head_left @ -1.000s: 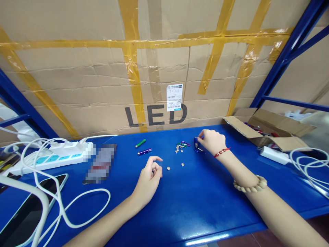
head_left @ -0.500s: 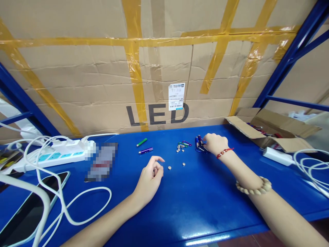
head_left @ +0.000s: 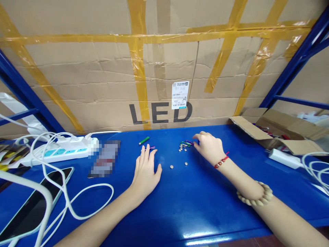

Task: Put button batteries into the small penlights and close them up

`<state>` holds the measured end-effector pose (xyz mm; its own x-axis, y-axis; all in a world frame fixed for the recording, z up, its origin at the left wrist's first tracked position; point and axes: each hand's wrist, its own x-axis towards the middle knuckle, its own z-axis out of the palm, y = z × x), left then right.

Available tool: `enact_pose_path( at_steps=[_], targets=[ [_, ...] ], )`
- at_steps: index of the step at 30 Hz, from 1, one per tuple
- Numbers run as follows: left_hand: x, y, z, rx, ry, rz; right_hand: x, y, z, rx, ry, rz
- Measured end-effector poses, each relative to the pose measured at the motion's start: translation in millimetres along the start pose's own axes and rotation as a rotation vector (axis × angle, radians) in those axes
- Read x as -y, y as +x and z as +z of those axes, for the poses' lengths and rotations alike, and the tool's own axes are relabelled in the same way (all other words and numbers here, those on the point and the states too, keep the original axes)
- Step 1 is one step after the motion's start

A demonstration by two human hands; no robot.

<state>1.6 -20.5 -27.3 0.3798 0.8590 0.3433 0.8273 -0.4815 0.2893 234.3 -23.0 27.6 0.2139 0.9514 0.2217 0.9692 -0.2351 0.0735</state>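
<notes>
Reaching flat-fingered, your left hand (head_left: 145, 171) touches the purple tube (head_left: 151, 148) while your right hand (head_left: 208, 148), holding nothing visible, fingers the carabiners (head_left: 185, 143); pinch next.

1. The left hand (head_left: 145, 171) lies flat, palm down, on the blue table (head_left: 195, 206), fingers stretched toward twelve o'clock.
2. Its fingertips (head_left: 147, 148) reach the purple tube (head_left: 152, 148); a green tube (head_left: 144, 140) lies just beyond, at eleven o'clock.
3. The right hand (head_left: 208, 148) rests at two o'clock from the left, its fingers curled over the coloured carabiner clips (head_left: 187, 143).
4. A cluster of small silver discs (head_left: 182, 147) sits beside those clips; two loose silver discs (head_left: 171, 166) lie between the hands.
5. A white power strip (head_left: 61, 152) sits at nine o'clock, a cardboard box (head_left: 277, 130) at three o'clock.
</notes>
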Motion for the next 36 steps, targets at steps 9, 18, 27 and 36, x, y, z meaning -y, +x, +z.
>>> enact_pose_path(
  at_steps=[9,18,27,36],
  targets=[
    [4,3,-1.8,0.064,0.137,-0.074,9,-3,17,0.044,0.128,-0.470],
    [1,1,-7.3,-0.019,0.096,0.040,7,-1,16,0.016,0.231,-0.451],
    [-4,1,-11.1,0.069,-0.040,0.109,9,-2,17,0.030,0.263,-0.460],
    [-4,2,-11.2,0.137,-0.085,0.034,11,-2,15,0.053,0.297,-0.452]
  ],
)
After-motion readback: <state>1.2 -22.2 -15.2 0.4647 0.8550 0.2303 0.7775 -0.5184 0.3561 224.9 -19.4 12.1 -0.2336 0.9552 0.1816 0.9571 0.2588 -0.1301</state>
